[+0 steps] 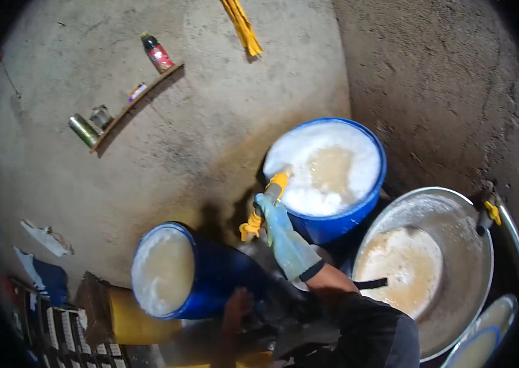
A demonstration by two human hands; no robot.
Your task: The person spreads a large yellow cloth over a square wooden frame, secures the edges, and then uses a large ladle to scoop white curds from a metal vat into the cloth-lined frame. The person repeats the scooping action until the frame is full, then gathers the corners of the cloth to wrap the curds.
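My right hand point(282, 232), in a pale blue-green rubber glove with a dark cuff, grips a grey pipe piece point(273, 190) with yellow ends. The pipe's far end reaches over the left rim of a blue plastic barrel point(333, 225). White foam point(294, 195) covers the liquid in that barrel, around a bare tan patch point(331, 168). My left hand point(239, 301) is dim and blurred beside a second blue barrel point(222, 276); its finger position is unclear. Foam and cloudy tan liquid point(170, 276) fill the second barrel near its brim.
At right stands a large metal tub point(464, 276) holding foamy tan liquid; a yellow-handled valve point(492, 212) is at its rim. A wall shelf point(137, 108) carries a dark bottle point(158, 55) and a green can point(83, 130). Yellow strips point(242, 27) hang above. Crates point(68, 331) stand lower left.
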